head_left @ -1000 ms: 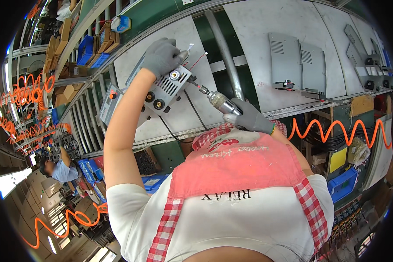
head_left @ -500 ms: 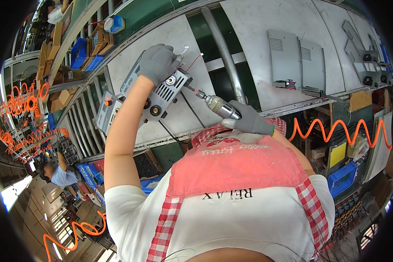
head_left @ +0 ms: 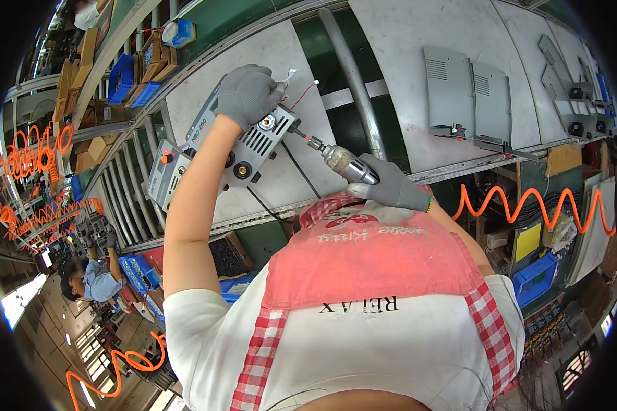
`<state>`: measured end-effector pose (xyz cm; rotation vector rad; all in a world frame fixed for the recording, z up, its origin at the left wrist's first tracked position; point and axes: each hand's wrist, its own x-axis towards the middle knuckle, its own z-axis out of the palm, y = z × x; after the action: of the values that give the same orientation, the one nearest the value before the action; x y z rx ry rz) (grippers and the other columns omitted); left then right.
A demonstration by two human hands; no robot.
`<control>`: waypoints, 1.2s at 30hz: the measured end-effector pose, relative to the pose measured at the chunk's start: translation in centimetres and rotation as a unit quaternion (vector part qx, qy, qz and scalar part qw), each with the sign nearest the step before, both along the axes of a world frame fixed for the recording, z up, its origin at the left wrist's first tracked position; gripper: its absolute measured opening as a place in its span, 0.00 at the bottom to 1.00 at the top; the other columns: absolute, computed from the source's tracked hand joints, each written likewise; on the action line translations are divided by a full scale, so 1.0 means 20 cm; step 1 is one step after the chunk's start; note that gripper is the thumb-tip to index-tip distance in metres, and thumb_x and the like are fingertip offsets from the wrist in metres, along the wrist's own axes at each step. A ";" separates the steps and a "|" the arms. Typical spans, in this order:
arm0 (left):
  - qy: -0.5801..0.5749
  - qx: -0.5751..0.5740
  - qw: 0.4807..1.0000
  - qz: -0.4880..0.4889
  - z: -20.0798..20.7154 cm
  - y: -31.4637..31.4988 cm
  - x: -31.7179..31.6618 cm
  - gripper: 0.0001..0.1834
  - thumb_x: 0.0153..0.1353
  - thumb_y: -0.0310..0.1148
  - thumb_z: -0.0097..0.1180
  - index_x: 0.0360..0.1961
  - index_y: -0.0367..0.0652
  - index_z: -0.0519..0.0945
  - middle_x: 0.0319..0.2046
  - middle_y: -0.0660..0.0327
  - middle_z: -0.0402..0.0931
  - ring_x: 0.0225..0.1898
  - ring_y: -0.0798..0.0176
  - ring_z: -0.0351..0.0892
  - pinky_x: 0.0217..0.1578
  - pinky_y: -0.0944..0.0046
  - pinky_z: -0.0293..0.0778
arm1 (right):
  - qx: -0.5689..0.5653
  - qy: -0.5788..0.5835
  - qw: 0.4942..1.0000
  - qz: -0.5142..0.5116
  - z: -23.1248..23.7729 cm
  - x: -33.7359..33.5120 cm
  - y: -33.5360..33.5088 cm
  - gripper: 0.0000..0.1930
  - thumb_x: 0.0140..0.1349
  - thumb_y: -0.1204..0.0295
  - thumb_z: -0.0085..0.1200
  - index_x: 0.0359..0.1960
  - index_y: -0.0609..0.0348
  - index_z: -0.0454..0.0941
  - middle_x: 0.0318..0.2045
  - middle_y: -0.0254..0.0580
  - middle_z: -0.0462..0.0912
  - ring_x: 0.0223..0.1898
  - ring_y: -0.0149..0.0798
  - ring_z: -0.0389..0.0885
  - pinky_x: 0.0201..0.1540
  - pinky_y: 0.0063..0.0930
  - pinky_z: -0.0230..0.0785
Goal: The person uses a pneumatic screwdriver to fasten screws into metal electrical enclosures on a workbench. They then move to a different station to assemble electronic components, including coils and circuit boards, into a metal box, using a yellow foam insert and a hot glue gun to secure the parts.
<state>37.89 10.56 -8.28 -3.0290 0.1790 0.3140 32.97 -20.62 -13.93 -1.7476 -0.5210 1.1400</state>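
In a grey glove, my left hand is closed over the upper edge of a grey metal-cased machine with vent slots and round sockets on its end panel. My right hand, also gloved, is wrapped round a silver power screwdriver. Its bit points at the machine's corner nearest the tool; whether it touches a screw there I cannot make out. Thin red wires and a white tab stick out beside my left fingers. Black cables run down from the machine toward my apron.
A second machine with an orange knob stands left of my forearm. Grey vented panels lie on the worktop at right. A metal roller spans a gap in the line. Orange coiled hoses hang at both sides. A co-worker is at far left.
My hands and the screwdriver stay in nearly the same place, with the machine shifted only slightly. At far left the co-worker's head and arms have moved.
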 end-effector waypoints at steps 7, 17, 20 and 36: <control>0.007 0.009 0.999 0.051 -0.02 -0.02 0.00 0.19 0.59 0.47 0.50 0.21 0.47 0.84 0.26 0.59 0.78 0.36 0.56 0.77 0.40 0.55 0.73 | 0.056 0.017 0.998 -0.015 -0.08 -0.02 0.05 0.27 0.52 0.50 0.64 0.42 0.59 0.73 0.30 0.40 0.78 0.30 0.33 0.78 0.34 0.30 0.71; -0.026 -0.017 0.999 0.044 -0.03 0.00 -0.03 0.18 0.56 0.44 0.53 0.18 0.42 0.81 0.25 0.56 0.76 0.34 0.51 0.76 0.37 0.52 0.71 | 0.092 0.134 0.986 -0.022 -0.07 0.01 0.08 0.20 0.58 0.56 0.60 0.41 0.60 0.73 0.24 0.34 0.75 0.21 0.24 0.74 0.23 0.21 0.67; -0.025 -0.019 0.998 0.058 -0.04 0.01 -0.04 0.18 0.56 0.44 0.52 0.18 0.42 0.81 0.25 0.56 0.76 0.34 0.52 0.76 0.38 0.53 0.71 | 0.114 0.184 0.976 -0.022 -0.09 0.01 0.08 0.20 0.58 0.57 0.60 0.42 0.60 0.72 0.24 0.34 0.74 0.19 0.23 0.72 0.22 0.19 0.65; -0.302 -0.155 0.923 0.182 0.05 0.27 -0.26 0.17 0.57 0.23 0.53 0.49 0.42 0.79 0.38 0.61 0.79 0.34 0.71 0.75 0.38 0.71 0.70 | -0.101 -0.120 0.977 0.141 0.30 0.15 -0.58 0.29 0.40 0.69 0.59 0.49 0.59 0.73 0.33 0.39 0.80 0.35 0.35 0.78 0.40 0.30 0.71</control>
<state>32.72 16.02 -7.19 -3.2672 -0.4219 -0.6968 35.94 -32.15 -7.90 -2.0496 -0.8478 1.2164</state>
